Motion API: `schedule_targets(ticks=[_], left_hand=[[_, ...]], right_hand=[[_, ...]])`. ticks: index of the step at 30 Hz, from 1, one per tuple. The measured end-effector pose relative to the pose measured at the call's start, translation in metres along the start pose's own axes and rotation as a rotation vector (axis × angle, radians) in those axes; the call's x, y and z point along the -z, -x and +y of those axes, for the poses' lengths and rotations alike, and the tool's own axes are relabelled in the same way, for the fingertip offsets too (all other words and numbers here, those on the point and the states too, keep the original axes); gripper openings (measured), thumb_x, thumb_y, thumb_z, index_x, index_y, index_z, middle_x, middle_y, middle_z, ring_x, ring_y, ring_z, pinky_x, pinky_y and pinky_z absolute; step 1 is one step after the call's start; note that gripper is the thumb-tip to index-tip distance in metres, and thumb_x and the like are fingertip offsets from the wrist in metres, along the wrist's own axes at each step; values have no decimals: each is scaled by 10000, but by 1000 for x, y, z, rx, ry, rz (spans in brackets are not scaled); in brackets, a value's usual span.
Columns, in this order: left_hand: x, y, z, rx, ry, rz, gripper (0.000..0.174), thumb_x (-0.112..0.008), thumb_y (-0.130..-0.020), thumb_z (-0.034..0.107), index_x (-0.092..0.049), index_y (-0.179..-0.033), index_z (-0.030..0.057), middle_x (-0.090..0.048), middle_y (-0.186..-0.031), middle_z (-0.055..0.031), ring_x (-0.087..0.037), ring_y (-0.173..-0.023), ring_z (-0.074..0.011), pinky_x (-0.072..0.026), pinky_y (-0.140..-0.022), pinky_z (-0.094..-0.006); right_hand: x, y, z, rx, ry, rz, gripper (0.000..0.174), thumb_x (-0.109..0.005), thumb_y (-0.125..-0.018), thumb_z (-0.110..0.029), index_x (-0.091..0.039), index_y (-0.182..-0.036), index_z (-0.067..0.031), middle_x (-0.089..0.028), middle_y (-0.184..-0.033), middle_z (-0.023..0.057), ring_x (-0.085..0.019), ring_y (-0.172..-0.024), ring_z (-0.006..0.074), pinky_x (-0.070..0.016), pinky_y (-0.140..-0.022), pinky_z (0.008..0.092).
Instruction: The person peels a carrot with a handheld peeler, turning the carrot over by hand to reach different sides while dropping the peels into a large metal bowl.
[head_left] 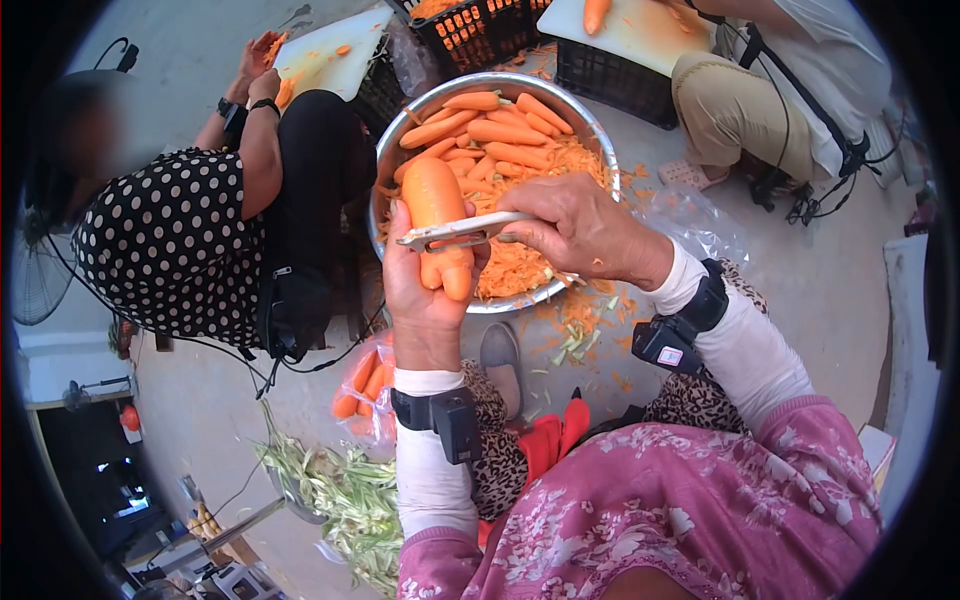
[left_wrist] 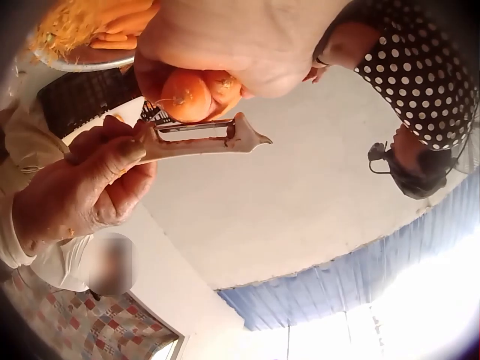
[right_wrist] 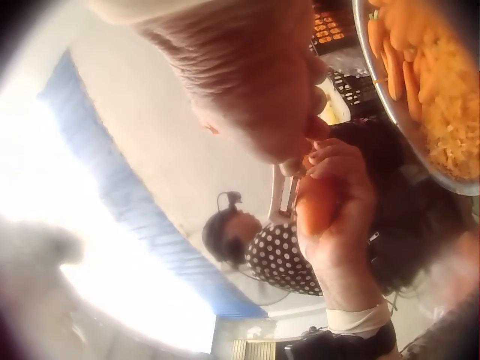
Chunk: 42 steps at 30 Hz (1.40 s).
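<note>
A thick orange carrot (head_left: 433, 195) with a forked lower end stands roughly upright over the basin, gripped by my left hand (head_left: 428, 315). My right hand (head_left: 592, 228) pinches the handle of a pale peeler (head_left: 470, 229), which lies across the carrot near its fork in the head view. From the left wrist, the slotted head of the peeler (left_wrist: 210, 141) shows right beside the carrot's rounded ends (left_wrist: 186, 96). The right wrist view has my left fingers wrapped around the carrot (right_wrist: 319, 206), while the right hand (right_wrist: 240, 90) hides most of the peeler's handle.
A metal basin (head_left: 607, 150) holds whole carrots (head_left: 505, 133) and orange peelings (head_left: 515, 275). Bagged carrots (head_left: 368, 385) and leafy husks (head_left: 350, 500) lie on the floor. Two people sit nearby, at white boards (head_left: 335, 55) on black crates (head_left: 610, 85).
</note>
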<state>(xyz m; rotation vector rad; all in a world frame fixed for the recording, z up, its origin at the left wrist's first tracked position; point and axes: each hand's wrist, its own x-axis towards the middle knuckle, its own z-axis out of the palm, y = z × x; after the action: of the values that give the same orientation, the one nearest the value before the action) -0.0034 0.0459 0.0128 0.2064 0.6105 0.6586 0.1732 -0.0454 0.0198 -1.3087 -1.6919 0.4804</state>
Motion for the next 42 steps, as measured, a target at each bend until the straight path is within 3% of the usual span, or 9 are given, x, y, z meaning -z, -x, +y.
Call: schedule_targets(ticks=[2, 10, 12, 15, 20, 24, 29, 34, 42], left_hand=[[7, -3, 0, 43, 28, -182, 504, -435, -955, 466, -463, -1208, 31, -595, -1007, -166, -604, -806, -271, -513, -668, -403], [-8, 13, -10, 122, -175, -289, 514, -395, -978, 443, -473, -1219, -4, -595, -985, -179, -606, -776, -252, -523, -638, -356], [-8, 11, -11, 90, -185, -303, 518, -393, -979, 443, -473, -1216, -11, -600, -980, -175, -609, -779, -254, -525, -642, -353], [-3, 6, -8, -20, -221, -177, 511, -388, -980, 443, -479, -1213, -3, -602, -986, -174, -610, -782, -250, -524, -641, -353], [4, 1, -3, -110, -192, -108, 495, -419, -968, 455, -495, -1188, 19, -605, -974, -150, -615, -813, -241, -524, -641, -367], [0, 1, -4, -120, -124, 50, 465, -430, -964, 456, -509, -1154, 39, -602, -953, -132, -614, -802, -256, -530, -656, -382], [3, -3, -5, -102, -145, -21, 463, -452, -956, 451, -514, -1160, 40, -601, -936, -139, -606, -784, -252, -522, -647, -372], [5, -3, -4, -137, -232, -57, 475, -458, -953, 444, -510, -1168, 24, -593, -940, -162, -588, -805, -260, -503, -649, -367], [4, -1, -3, -56, -75, -74, 525, -453, -946, 463, -483, -1202, 5, -586, -1012, -182, -606, -855, -287, -526, -721, -405]], right_hand=[[2, -1, 4, -20, 27, 38, 186, -594, -851, -192, -561, -844, -10, -559, -756, 162, -554, -733, 377, -429, -635, 424], [10, -3, 40, -309, 281, 179, 159, -618, -834, -136, -598, -898, 8, -566, -733, 202, -563, -677, 373, -445, -612, 401], [9, -5, 38, -232, 258, 240, 155, -609, -831, -132, -606, -899, 7, -568, -713, 205, -565, -675, 380, -446, -601, 401], [13, -9, 20, -229, 200, 343, 167, -618, -834, -143, -614, -910, 5, -585, -699, 168, -587, -644, 302, -450, -594, 371], [12, -2, -1, -251, -68, 87, 193, -635, -856, -184, -629, -927, -4, -604, -731, 76, -557, -662, 121, -451, -617, 309], [7, 1, -11, -52, -199, -104, 185, -653, -813, -194, -656, -874, -20, -625, -722, 146, -610, -652, 291, -461, -605, 365], [9, 2, -8, -125, -91, -74, 173, -640, -807, -172, -646, -858, -7, -615, -716, 167, -607, -648, 306, -459, -597, 372], [13, 4, 14, -325, 162, 227, 186, -632, -829, -144, -629, -927, 15, -617, -726, 143, -600, -643, 244, -459, -594, 343], [8, 3, -12, -167, -106, -13, 174, -637, -809, -161, -618, -855, 7, -593, -714, 166, -602, -678, 322, -460, -619, 385]])
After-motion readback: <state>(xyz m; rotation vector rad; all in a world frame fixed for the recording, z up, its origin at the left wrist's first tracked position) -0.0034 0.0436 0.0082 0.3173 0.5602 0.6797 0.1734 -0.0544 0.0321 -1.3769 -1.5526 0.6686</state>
